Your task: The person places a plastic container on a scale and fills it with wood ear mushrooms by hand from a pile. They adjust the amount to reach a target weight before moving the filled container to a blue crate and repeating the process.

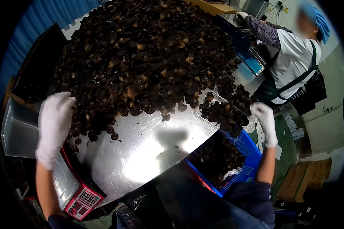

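A large heap of dried dark mushroom pieces, like black fungus (149, 57), covers the metal table (122, 149). My left hand (55, 128), in a white glove, is at the heap's left edge beside a clear bin (21, 129). Its fingers are curled, and anything inside them is hidden. On the right, my gloved right hand (263, 118) is closed at the rim of a see-through tray (218, 96). Dark pieces fill this tray, which tilts over the table's edge above a blue crate (252, 147). More dark pieces lie inside the crate.
A red-framed digital scale (84, 200) stands at the lower left, by the bin. Behind the heap's left side is a black crate (38, 65). A co-worker (294, 53) in a blue cap works at a machine (242, 45) at the upper right. Cardboard boxes (304, 177) rest on the floor.
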`<state>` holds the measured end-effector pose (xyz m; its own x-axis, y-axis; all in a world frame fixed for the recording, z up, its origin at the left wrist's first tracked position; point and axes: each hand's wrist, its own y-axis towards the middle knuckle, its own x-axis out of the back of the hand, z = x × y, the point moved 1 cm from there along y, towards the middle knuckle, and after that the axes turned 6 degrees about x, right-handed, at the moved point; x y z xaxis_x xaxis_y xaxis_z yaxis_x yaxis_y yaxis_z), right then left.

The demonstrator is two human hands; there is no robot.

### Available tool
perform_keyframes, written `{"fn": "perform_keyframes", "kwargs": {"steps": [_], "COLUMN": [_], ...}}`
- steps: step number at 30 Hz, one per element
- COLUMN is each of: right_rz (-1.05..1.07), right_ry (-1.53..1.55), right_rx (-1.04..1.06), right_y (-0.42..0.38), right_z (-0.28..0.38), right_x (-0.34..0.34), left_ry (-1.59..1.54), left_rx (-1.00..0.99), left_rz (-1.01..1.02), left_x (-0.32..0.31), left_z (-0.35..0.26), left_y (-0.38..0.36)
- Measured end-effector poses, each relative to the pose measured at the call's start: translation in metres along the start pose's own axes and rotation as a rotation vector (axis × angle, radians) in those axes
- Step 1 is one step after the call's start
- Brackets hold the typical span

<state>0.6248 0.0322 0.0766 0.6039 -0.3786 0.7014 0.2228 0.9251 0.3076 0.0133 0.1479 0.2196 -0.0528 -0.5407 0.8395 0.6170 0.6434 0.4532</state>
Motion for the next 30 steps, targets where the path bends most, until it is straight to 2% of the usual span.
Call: {"fn": "perform_keyframes", "kwargs": {"steps": [1,2,4,5,6,8,10,12,13,15,16,17,19,20,21,23,25,27,30], "right_rz": [0.167,0.264,0.329,0.308,0.337,0.193,0.125,-0.083,-0.087,-0.096,-0.11,-0.12,-0.166,-0.184,-0.188,-0.238,-0.266,-0.235,-0.222], "right_ry": [-0.087,-0.168,-0.145,-0.127,-0.181,-0.185,-0.161,-0.061,-0.063,-0.133,-0.133,-0.13,-0.1,-0.116,-0.113,-0.051,0.005,-0.032,-0.008], "right_rx": [-0.15,-0.201,-0.314,-0.507,-0.46,-0.454,-0.455,-0.432,-0.432,-0.371,-0.384,-0.386,-0.415,-0.401,-0.402,-0.394,-0.384,-0.32,-0.364], "right_y": [-0.023,-0.046,-0.097,-0.107,-0.13,-0.158,-0.17,-0.173,-0.171,-0.165,-0.163,-0.164,-0.17,-0.172,-0.173,-0.172,-0.18,-0.181,-0.188], "right_z": [0.015,0.024,0.01,0.028,0.003,-0.018,-0.034,-0.04,-0.041,-0.04,-0.04,-0.046,-0.059,-0.06,-0.058,-0.051,-0.059,-0.046,-0.048], "right_x": [0.017,0.028,0.041,0.042,0.047,0.044,0.036,0.027,0.026,0.023,0.023,0.023,0.02,0.018,0.014,0.007,-0.003,-0.007,-0.014], "left_ry": [-0.122,-0.23,-0.464,-0.568,-0.618,-0.713,-0.618,-0.538,-0.493,-0.438,-0.458,-0.592,-0.7,-0.837,-0.947,-1.213,-1.157,-1.129,-1.036], "left_rx": [-0.008,-0.072,-0.161,-0.18,-0.179,-0.195,-0.148,-0.031,0.046,0.069,0.103,0.16,0.33,0.346,0.391,0.308,0.279,0.179,0.183], "left_rz": [0.04,0.106,0.099,0.137,0.156,0.109,0.166,0.273,0.353,0.37,0.341,0.221,0.183,-0.031,-0.026,-0.16,0.02,0.083,0.107], "left_x": [-0.018,-0.042,-0.086,-0.104,-0.129,-0.171,-0.196,-0.208,-0.217,-0.238,-0.242,-0.245,-0.238,-0.228,-0.221,-0.2,-0.195,-0.206,-0.221], "left_z": [-0.025,-0.044,-0.089,-0.111,-0.134,-0.178,-0.218,-0.248,-0.258,-0.264,-0.261,-0.256,-0.254,-0.261,-0.273,-0.306,-0.346,-0.378,-0.397], "left_y": [0.012,0.024,0.045,0.061,0.074,0.107,0.139,0.163,0.171,0.182,0.185,0.187,0.194,0.198,0.208,0.222,0.242,0.251,0.253]}}
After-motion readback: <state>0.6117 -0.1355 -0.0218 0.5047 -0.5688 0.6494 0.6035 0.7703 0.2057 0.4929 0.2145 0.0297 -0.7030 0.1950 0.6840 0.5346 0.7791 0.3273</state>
